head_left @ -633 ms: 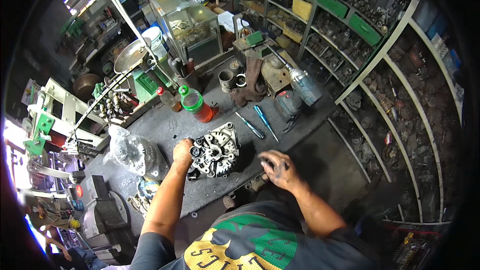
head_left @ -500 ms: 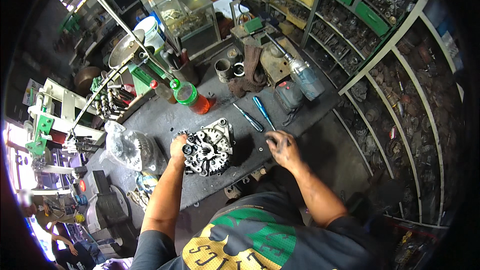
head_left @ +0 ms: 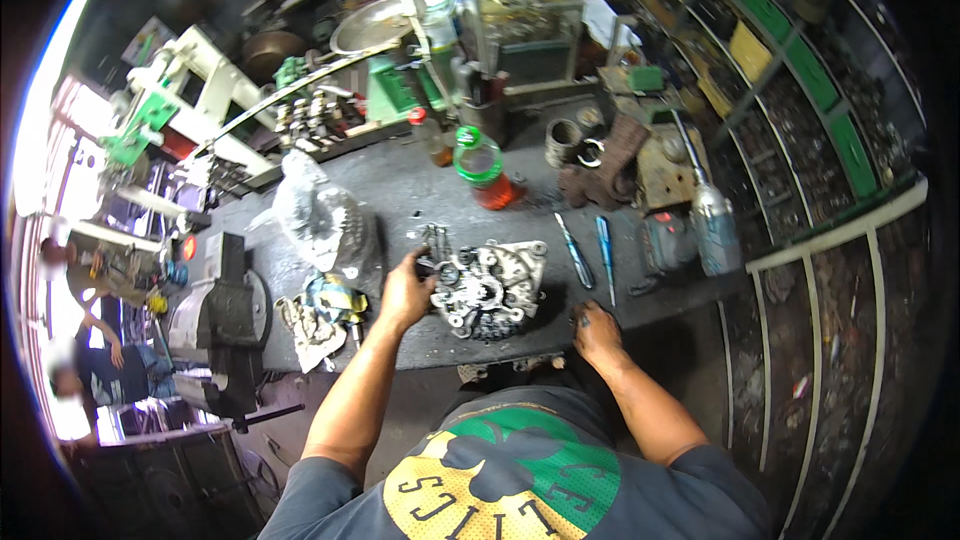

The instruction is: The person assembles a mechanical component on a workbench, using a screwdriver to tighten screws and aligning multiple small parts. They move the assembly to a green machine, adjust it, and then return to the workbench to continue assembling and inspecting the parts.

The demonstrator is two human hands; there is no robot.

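Observation:
An alternator [head_left: 490,290] with its silvery metal housing lies on the dark workbench [head_left: 420,340], its inner parts facing up. My left hand [head_left: 406,292] is closed on its left side, by a dark part at the edge. To the right, at the bench's front edge, my right hand [head_left: 598,336] has its fingers curled together; what they hold, if anything, is hidden. Just beyond that hand lie a screwdriver with a dark blue handle [head_left: 576,258] and a slimmer blue screwdriver [head_left: 606,255].
A clear plastic bag [head_left: 325,225] with a bulky part and a stained rag [head_left: 325,315] lie left, near a vise [head_left: 205,305]. Behind stand a bottle of red liquid [head_left: 485,180], a metal cup [head_left: 562,143] and a brown knitted cloth [head_left: 615,160]. A cordless impact wrench [head_left: 712,225] sits right.
The view has swung left. My right hand has moved toward the alternator and the bench edge, over where a small ring-shaped piece lay; that piece no longer shows. My left hand stays on the alternator.

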